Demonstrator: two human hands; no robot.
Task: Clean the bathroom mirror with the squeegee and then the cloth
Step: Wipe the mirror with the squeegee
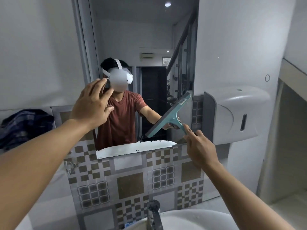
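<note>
- No brand, label or writing could be read on anything in the head view.
- The squeegee (169,116) was teal plastic with a long straight blade and a dark rubber edge; it lay tilted against the lower right part of the mirror (149,39), its upper end at the mirror's right edge and its lower end pointing toward the bottom edge.
- The right hand (200,146) grasped the squeegee's short handle, thumb and forefinger closed around it, just in front of the mirror's lower right corner.
- The left hand (93,103) was released and held nothing, its fingers spread and slightly curled, raised before the left part of the mirror; whether the fingertips touched the glass I could not tell.
- The mirror was a tall rectangle of smooth glass with a thin pale frame, and it reflected a person in a rust-red T-shirt wearing a white headset.
- A white streak (136,148), uneven at its edges, ran along the mirror's bottom edge.
- The cloth (25,127), dark blue with a faint check pattern, sat crumpled on the ledge at the far left, well apart from both hands.
- Below the mirror the wall tiles (131,185) were glossy, with grey, white and brown squares in checkered patterns.
- A grey-white plastic dispenser (235,113) with rounded shoulders and a dark oval slot hung just right of the mirror.
- A metal tap (154,214) rose at the rear rim of the white, rounded basin (191,219).
</note>
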